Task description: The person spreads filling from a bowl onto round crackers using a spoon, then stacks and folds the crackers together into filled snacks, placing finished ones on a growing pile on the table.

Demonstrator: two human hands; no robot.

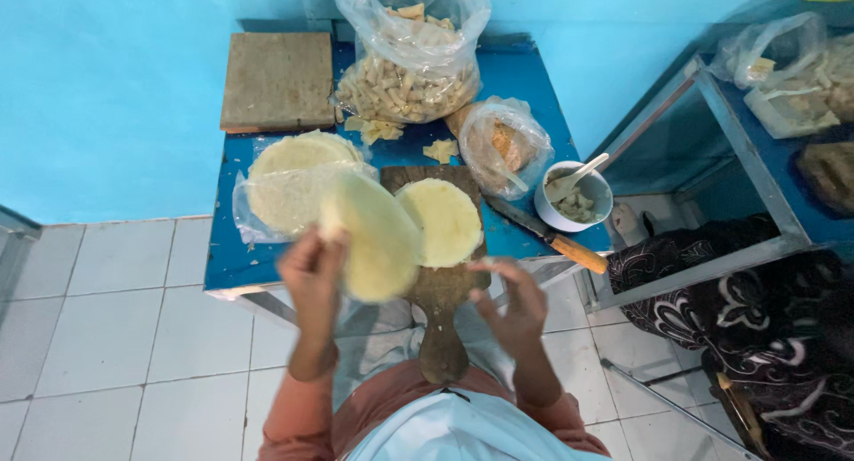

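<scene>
Two thin, round, pale wrappers show: one pinched in the left hand (311,270) over the blue table's (227,265) front edge, one flat on the wooden board (440,296), right hand (514,305) open beside it, knife (547,236) rightward.

A large clear plastic bag (411,56) of pale cut pieces stands at the table's far edge; a smaller clear bag (504,145) lies right of it; another (772,50) sits far right.

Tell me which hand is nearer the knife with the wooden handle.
Right. The right hand hovers open just left of the knife; the left hand holds a round wrapper farther left.
</scene>
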